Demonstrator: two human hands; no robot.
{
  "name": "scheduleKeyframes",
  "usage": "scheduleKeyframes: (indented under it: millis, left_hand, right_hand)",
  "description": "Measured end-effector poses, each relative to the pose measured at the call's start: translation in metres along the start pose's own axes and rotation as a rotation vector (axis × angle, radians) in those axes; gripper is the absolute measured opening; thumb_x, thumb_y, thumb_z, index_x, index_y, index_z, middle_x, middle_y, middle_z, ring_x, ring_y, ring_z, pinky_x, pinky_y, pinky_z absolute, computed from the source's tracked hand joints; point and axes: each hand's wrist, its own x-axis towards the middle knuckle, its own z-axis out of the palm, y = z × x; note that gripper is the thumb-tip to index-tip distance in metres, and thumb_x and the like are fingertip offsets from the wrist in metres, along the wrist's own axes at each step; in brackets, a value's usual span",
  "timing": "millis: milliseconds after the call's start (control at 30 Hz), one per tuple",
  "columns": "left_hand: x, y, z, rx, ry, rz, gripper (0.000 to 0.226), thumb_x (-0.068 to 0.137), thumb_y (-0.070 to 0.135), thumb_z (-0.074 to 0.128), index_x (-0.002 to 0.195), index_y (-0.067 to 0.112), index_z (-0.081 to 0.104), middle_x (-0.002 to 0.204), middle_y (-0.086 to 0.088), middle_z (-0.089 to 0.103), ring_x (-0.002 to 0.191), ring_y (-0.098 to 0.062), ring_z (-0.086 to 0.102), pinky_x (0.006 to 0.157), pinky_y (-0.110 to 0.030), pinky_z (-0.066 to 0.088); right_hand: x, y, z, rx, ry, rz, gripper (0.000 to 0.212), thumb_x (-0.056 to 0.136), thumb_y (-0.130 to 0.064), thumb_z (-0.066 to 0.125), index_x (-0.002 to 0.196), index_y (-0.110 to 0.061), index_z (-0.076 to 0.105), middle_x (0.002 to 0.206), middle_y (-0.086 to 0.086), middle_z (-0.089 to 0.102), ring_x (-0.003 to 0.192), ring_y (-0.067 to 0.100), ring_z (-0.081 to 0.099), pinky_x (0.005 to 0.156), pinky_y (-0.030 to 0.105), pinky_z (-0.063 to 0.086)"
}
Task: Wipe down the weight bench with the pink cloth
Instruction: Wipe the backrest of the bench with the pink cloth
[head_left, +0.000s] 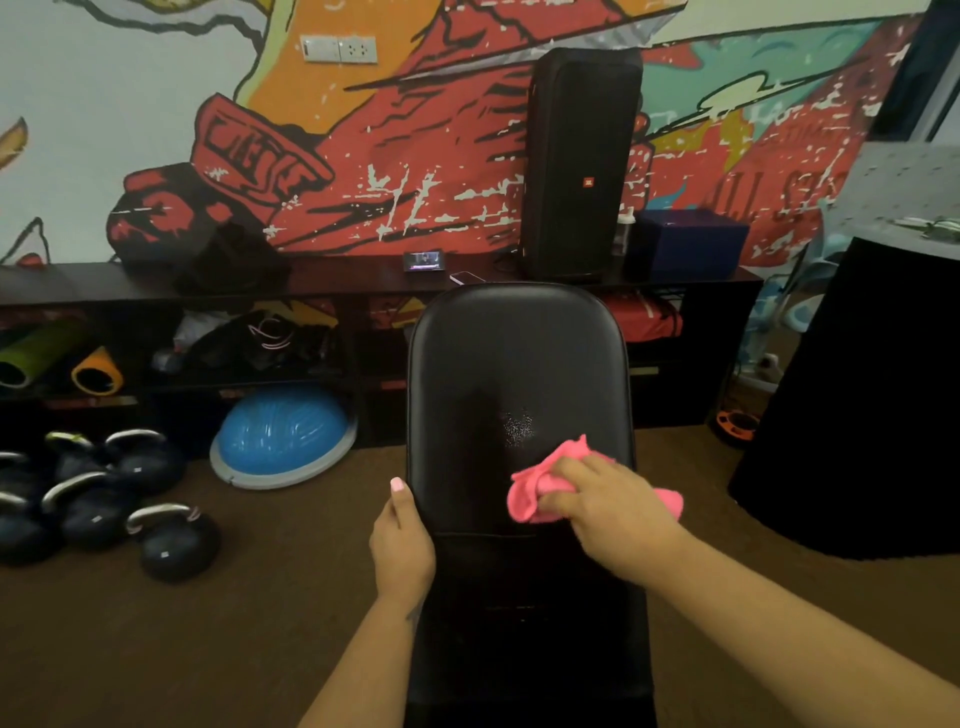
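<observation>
1. A black padded weight bench (514, 374) runs away from the viewer, its rounded far end toward a shelf along a painted wall.
2. The right hand (610, 499) lies on the pad with its fingers curled down over a bunched pink cloth (540, 486), pressing it against the vinyl near the right edge.
3. The cloth bulges out beyond the fingertips and again behind the hand's outer side.
4. A small glistening wet patch (519, 427) sits just ahead of the cloth, toward the far end.
5. The left hand (402, 540) clasps the pad's left edge, thumb up along the rim, seemingly steadying it.
6. Judging by its folds, the cloth is light, soft and limp; a flat palm on a gathered wad should control it best.
7. The vinyl looks smooth and likely slick where wet.
8. Kettlebells (104, 499) and a blue balance dome (283, 439) rest on the floor, well off beyond the left hand.
</observation>
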Motion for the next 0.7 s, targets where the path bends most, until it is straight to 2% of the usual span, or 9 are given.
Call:
scheduleKeyframes:
  millis: [133, 267, 367, 467, 500, 567, 633, 700]
  left_hand:
    - [0.000, 0.001, 0.000, 0.010, -0.008, -0.013, 0.049, 0.099, 0.050, 0.022, 0.098, 0.016, 0.057, 0.094, -0.001, 0.056, 0.096, -0.018, 0.052, 0.082, -0.032, 0.036]
    - [-0.001, 0.001, 0.000, 0.023, 0.006, 0.018, 0.058, 0.100, 0.049, 0.022, 0.109, 0.008, 0.061, 0.098, -0.004, 0.056, 0.096, -0.018, 0.051, 0.083, -0.032, 0.037]
    - [-0.001, 0.001, 0.000, 0.016, -0.006, 0.013, 0.057, 0.100, 0.048, 0.022, 0.110, 0.008, 0.060, 0.097, -0.003, 0.056, 0.094, -0.017, 0.050, 0.082, -0.031, 0.037]
    - [0.000, 0.001, -0.001, 0.011, -0.024, -0.024, 0.053, 0.099, 0.051, 0.021, 0.105, 0.013, 0.058, 0.095, -0.002, 0.056, 0.095, -0.016, 0.050, 0.083, -0.032, 0.036]
    - [0.000, 0.002, -0.001, 0.011, -0.026, -0.028, 0.051, 0.099, 0.051, 0.021, 0.103, 0.015, 0.056, 0.095, -0.002, 0.055, 0.095, -0.016, 0.050, 0.083, -0.032, 0.036]
    - [0.001, 0.002, -0.001, 0.010, -0.025, -0.033, 0.048, 0.099, 0.050, 0.021, 0.099, 0.016, 0.054, 0.097, -0.004, 0.055, 0.095, -0.017, 0.050, 0.083, -0.033, 0.036]
    - [0.000, 0.002, -0.001, 0.015, -0.013, -0.022, 0.049, 0.099, 0.049, 0.022, 0.101, 0.014, 0.056, 0.098, -0.005, 0.055, 0.095, -0.017, 0.049, 0.083, -0.033, 0.036]
    - [0.000, 0.001, -0.001, 0.012, -0.006, 0.003, 0.054, 0.100, 0.048, 0.022, 0.106, 0.010, 0.060, 0.099, -0.005, 0.057, 0.094, -0.018, 0.051, 0.082, -0.032, 0.036]
  right_hand:
    - [0.027, 0.008, -0.007, 0.016, 0.124, 0.166, 0.042, 0.070, -0.018, 0.037, 0.091, -0.025, 0.073, 0.090, 0.005, 0.062, 0.078, 0.029, 0.060, 0.058, 0.036, 0.053]
    - [0.031, -0.020, 0.006, 0.049, 0.056, 0.070, 0.043, 0.071, -0.013, 0.044, 0.101, -0.029, 0.071, 0.097, 0.003, 0.062, 0.082, 0.026, 0.060, 0.056, 0.036, 0.053]
    - [0.013, -0.020, 0.004, 0.051, -0.065, -0.003, 0.037, 0.072, -0.011, 0.054, 0.099, -0.029, 0.071, 0.100, 0.000, 0.062, 0.090, 0.022, 0.059, 0.065, 0.038, 0.054]
    - [0.015, -0.003, -0.003, 0.033, 0.015, 0.082, 0.029, 0.067, -0.012, 0.055, 0.084, -0.027, 0.072, 0.091, 0.000, 0.062, 0.082, 0.023, 0.060, 0.061, 0.040, 0.054]
    - [0.021, 0.000, -0.004, 0.043, 0.043, 0.131, 0.027, 0.067, -0.011, 0.056, 0.083, -0.025, 0.072, 0.090, 0.002, 0.062, 0.080, 0.025, 0.060, 0.060, 0.041, 0.054]
    - [0.037, -0.004, -0.003, 0.060, 0.106, 0.191, 0.031, 0.070, -0.012, 0.046, 0.084, -0.022, 0.072, 0.088, 0.004, 0.061, 0.077, 0.028, 0.059, 0.056, 0.041, 0.052]
    - [0.045, -0.018, 0.003, 0.079, 0.137, 0.175, 0.038, 0.071, -0.016, 0.038, 0.088, -0.023, 0.072, 0.090, 0.005, 0.062, 0.076, 0.029, 0.059, 0.055, 0.039, 0.052]
    - [0.042, -0.032, 0.010, 0.075, 0.073, 0.083, 0.038, 0.071, -0.013, 0.045, 0.095, -0.028, 0.071, 0.098, 0.003, 0.062, 0.081, 0.026, 0.059, 0.058, 0.037, 0.052]
